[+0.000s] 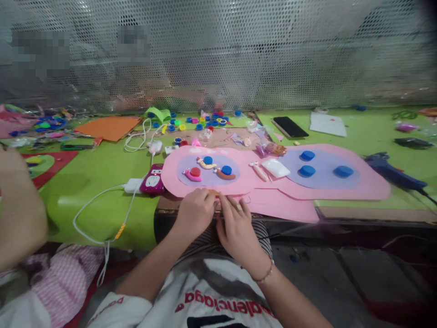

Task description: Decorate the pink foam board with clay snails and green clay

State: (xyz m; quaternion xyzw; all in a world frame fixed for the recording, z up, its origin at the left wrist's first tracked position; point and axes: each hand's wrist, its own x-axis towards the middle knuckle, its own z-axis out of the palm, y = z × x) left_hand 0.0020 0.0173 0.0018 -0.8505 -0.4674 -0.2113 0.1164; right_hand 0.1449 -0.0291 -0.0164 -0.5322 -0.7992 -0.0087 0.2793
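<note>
My left hand (195, 214) and my right hand (237, 228) meet at the near edge of a large pink foam sheet (259, 182). Both hands have their fingers curled and pinch a small orange piece (214, 193) between them at that edge. On the sheet lies a lilac oval (208, 175) with three small snail figures, two with blue caps (226, 170) and one with a red cap (195, 171). A second lilac oval (322, 169) to the right carries three blue caps.
A blue glue gun (392, 172) lies at the right. A black phone (290, 126) and white paper (327, 124) lie behind. A purple gadget (153, 180) with white cable (99, 200), orange foam (108, 127) and several coloured caps (201, 122) sit on the green table. Another person's arm (18, 214) is at the left.
</note>
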